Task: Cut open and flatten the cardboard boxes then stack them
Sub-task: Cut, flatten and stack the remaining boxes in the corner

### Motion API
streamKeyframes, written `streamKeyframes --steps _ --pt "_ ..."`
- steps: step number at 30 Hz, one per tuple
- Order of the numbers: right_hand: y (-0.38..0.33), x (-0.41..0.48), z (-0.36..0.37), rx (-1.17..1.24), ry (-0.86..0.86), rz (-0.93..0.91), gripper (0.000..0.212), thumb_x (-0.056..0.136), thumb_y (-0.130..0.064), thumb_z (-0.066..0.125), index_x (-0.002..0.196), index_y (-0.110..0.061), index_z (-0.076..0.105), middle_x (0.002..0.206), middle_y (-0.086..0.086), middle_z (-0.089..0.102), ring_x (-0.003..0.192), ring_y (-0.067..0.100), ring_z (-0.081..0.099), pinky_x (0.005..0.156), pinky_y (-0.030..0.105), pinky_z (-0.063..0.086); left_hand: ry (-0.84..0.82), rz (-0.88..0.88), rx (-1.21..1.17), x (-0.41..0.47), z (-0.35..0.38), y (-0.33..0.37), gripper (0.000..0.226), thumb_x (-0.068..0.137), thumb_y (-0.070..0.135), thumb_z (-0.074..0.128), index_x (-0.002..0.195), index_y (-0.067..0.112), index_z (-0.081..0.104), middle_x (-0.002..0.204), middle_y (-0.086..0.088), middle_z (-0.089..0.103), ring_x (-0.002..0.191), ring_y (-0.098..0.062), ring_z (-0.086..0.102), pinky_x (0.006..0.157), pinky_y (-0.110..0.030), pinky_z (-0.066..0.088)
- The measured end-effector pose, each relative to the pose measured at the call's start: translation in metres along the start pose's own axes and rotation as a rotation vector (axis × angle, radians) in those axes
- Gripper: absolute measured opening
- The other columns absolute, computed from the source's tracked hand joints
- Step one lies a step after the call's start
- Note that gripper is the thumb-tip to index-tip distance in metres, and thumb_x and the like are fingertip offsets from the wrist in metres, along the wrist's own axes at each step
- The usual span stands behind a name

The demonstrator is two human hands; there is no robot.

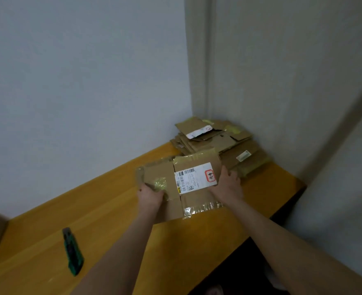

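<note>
Yellow worktop (111,209) carries one cardboard stack (214,141) at its far corner and one utility knife (73,251). Left hand (151,195) and right hand (229,184), arms extended, grip one flattened box (197,199).

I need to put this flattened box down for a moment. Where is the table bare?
Bare table runs along the wall between the utility knife and the flattened box, and on all sides of the knife. The far corner is crowded with the cardboard stack.
</note>
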State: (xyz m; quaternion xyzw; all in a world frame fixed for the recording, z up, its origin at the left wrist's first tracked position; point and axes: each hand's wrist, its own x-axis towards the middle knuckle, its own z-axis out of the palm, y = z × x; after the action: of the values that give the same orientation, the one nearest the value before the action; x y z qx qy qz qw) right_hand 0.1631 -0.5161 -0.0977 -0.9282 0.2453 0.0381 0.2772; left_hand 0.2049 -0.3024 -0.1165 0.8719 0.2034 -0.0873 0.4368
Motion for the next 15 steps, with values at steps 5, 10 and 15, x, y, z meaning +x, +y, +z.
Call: streamKeyframes --steps 5,10,15 --pt "-0.003 0.096 -0.031 -0.049 0.065 -0.043 0.095 0.083 -0.046 0.067 0.151 -0.027 0.004 0.139 0.016 0.030 0.123 0.032 0.040 0.094 0.043 0.042 0.050 0.073 -0.021 0.061 0.041 0.071 0.050 0.081 0.021 0.071 0.124 0.005 0.051 0.122 -0.015 0.057 0.107 -0.032 0.057 0.092 -0.043 0.049" --pt "0.000 0.178 -0.061 -0.086 0.069 -0.029 0.085 0.088 -0.046 0.061 0.151 -0.033 0.005 0.142 0.017 0.027 0.127 0.035 0.037 0.099 0.048 0.041 0.040 0.147 -0.120 0.100 0.074 0.135 0.059 0.088 0.018 0.065 0.142 0.015 0.041 0.134 -0.009 0.055 0.118 -0.030 0.055 0.096 -0.042 0.046" --pt "-0.004 0.243 -0.081 -0.099 0.084 -0.052 0.076 0.092 -0.044 0.056 0.151 -0.029 0.011 0.145 0.017 0.028 0.131 0.036 0.034 0.104 0.050 0.037 0.035 0.092 -0.240 0.133 0.092 0.184 0.055 0.090 0.009 0.060 0.140 0.024 0.041 0.121 -0.012 0.061 0.105 -0.028 0.059 0.087 -0.038 0.050"
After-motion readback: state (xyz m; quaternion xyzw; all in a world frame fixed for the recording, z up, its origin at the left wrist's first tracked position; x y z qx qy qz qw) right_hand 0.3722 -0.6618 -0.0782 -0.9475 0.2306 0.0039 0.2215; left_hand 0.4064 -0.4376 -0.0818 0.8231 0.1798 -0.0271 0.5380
